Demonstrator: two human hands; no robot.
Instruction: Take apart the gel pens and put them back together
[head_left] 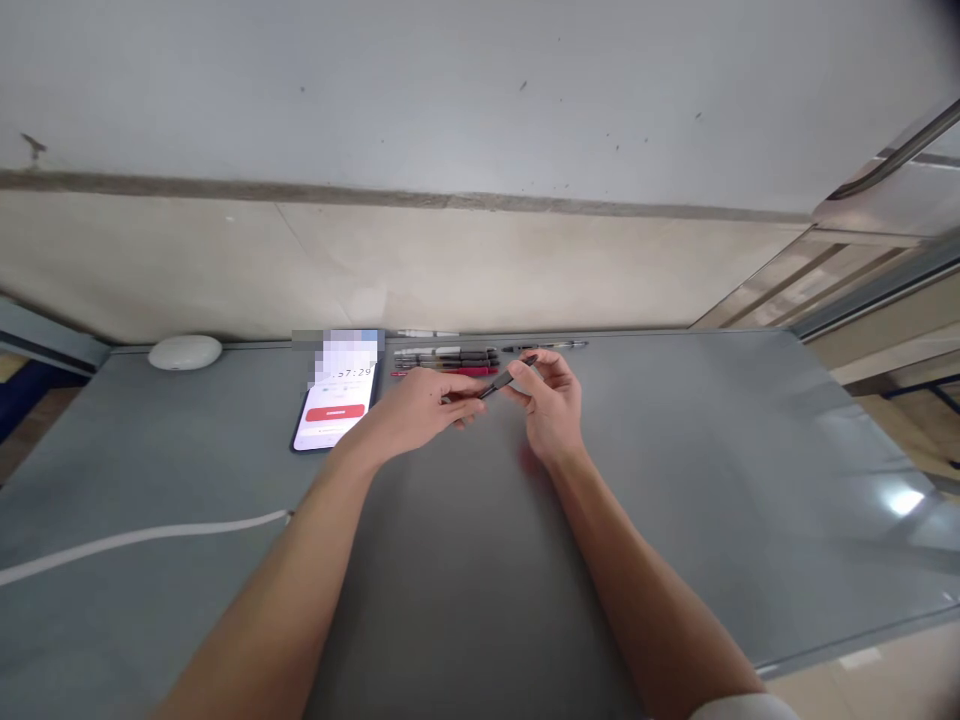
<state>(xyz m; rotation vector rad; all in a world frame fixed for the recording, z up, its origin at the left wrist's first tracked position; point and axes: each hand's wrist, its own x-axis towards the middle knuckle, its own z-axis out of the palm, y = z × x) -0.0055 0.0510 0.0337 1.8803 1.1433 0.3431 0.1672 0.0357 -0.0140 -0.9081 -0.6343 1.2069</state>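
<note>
Between my two hands a black pen [498,382] is held at a slant above the grey table [480,560]. Its lower end is pinched in the fingers of my left hand [429,408]. The thumb and fingers of my right hand [553,405] close around its upper end. Just behind the left hand lie several pens side by side, among them a red pen [480,371], dark-gripped pens [474,359] and a white pen [420,351]. Behind my right fingers lies a clear-barrelled pen [562,345].
A lit phone [335,412] showing a timer lies left of the pens. Farther left, a white oval object [184,352] sits by the back edge. A white cable [150,535] crosses the table's left side. The wall [525,265] rises behind.
</note>
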